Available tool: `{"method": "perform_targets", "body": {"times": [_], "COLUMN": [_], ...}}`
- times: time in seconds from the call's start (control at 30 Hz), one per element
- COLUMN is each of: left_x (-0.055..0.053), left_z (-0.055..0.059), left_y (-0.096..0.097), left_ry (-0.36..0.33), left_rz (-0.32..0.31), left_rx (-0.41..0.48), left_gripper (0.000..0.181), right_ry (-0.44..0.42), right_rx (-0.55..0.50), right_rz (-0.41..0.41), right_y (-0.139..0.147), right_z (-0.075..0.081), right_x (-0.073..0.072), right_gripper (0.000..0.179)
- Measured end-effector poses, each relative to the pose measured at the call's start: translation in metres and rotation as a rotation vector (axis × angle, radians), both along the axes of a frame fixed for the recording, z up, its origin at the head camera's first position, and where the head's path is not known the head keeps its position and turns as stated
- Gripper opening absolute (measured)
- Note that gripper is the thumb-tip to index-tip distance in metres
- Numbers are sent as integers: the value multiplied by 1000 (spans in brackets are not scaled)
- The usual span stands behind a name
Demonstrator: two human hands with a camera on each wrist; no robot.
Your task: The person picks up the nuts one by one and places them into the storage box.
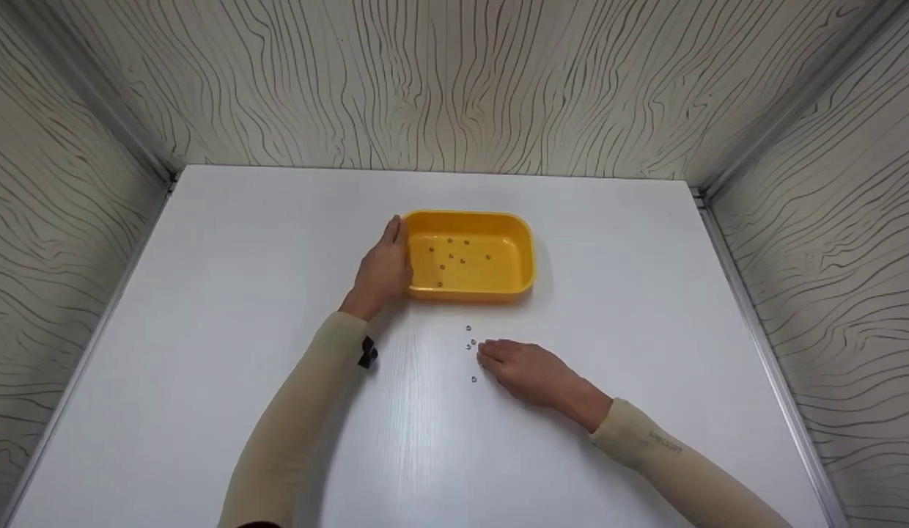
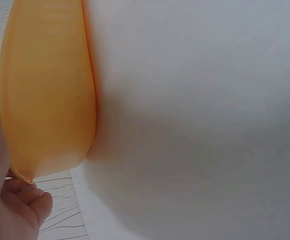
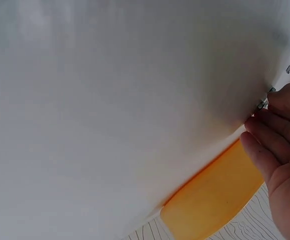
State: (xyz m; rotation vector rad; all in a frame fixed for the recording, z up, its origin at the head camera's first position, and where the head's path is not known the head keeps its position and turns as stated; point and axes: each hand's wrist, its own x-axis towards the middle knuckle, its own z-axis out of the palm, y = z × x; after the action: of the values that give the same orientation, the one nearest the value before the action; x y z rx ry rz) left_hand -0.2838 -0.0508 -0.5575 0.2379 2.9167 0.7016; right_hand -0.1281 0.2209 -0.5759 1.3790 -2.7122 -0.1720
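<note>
A yellow plastic tray [image 1: 469, 295] stands on the white table, with several small metal nuts [image 1: 462, 261] scattered on its bottom. My left hand [image 1: 385, 271] grips the tray's left end; in the left wrist view its fingers [image 2: 41, 207] curl at the rim. In front of the tray, several more nuts [image 1: 468, 328] lie loose on the table. Beside these rests my right hand [image 1: 531, 374], palm down, fingertips close to the tabletop. The right wrist view shows its thumb and fingers slightly bent and apart, right by some nuts [image 3: 261, 105]; nothing is plainly pinched between them.
The white table [image 1: 608, 257] is bounded by wood-grain patterned panels [image 1: 440, 88] at the back and both sides. Metal strips [image 1: 762, 337] run along its side edges. A black clip-like piece [image 1: 368, 353] is on the left sleeve.
</note>
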Motion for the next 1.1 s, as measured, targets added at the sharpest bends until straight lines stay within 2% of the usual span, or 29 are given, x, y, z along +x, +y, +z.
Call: {"method": "perform_targets", "body": {"times": [0.43, 0.8, 1.1], "left_x": [2, 2, 0], "left_z": [-2, -1, -1], "left_y": [-3, -2, -5], "left_ry": [3, 18, 34], "left_rz": [-11, -27, -46], "left_rx": [16, -5, 10], "left_gripper": [69, 69, 67], "right_ry": [24, 147, 181], "right_rx": [18, 11, 37], "right_rz": [62, 157, 209], "right_y": [14, 24, 23], "right_z": [-6, -9, 0], "right_x": [-2, -4, -10], "right_gripper": [46, 51, 47]}}
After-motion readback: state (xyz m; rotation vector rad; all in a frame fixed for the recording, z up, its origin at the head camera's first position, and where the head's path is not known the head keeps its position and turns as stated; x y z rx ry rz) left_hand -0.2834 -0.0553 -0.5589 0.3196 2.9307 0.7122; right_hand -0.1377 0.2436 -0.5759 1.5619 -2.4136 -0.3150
